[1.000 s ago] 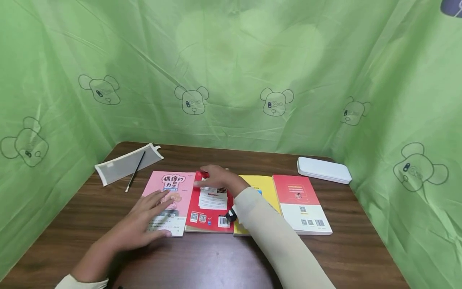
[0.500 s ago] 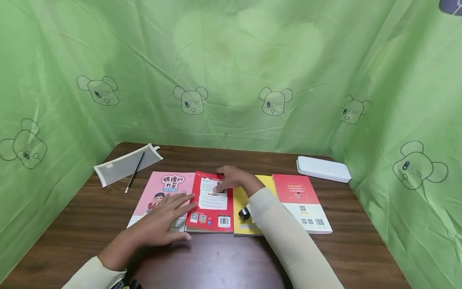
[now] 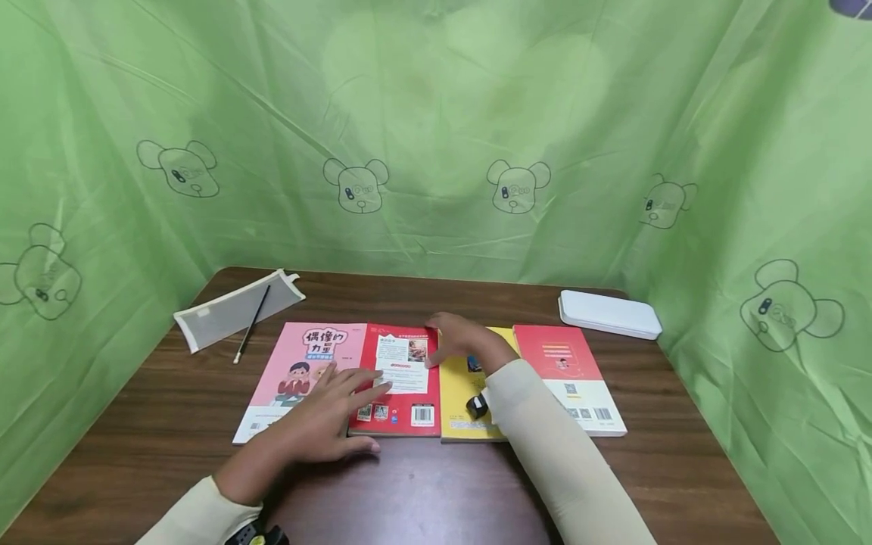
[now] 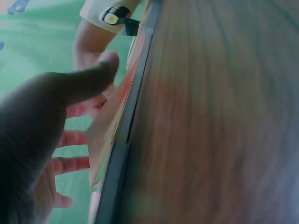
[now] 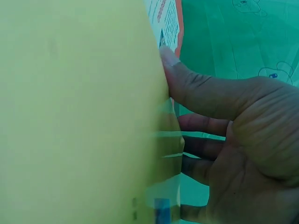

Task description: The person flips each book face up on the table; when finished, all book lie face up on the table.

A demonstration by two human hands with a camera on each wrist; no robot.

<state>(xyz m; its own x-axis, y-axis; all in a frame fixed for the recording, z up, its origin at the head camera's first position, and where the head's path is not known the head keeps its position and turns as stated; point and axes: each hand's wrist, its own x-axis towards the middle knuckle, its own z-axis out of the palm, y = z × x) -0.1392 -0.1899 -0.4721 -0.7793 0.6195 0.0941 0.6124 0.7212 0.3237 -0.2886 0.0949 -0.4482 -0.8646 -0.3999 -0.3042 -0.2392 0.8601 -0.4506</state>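
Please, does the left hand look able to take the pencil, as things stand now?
Probably yes: the pencil lies partly over the mesh pouch with nothing on top of it, and only the flat-lying pink book seems to be between it and the left hand, low enough to pass over.

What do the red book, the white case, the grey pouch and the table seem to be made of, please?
Red book: probably paper and card, smooth; it is flat and printed with text.
White case: hard plastic or painted metal, smooth; rounded, stiff-looking shape.
Grey pouch: perhaps thin plastic or mesh; looks partly see-through.
Table: wood or wood-look laminate; dark grain, soft sheen.
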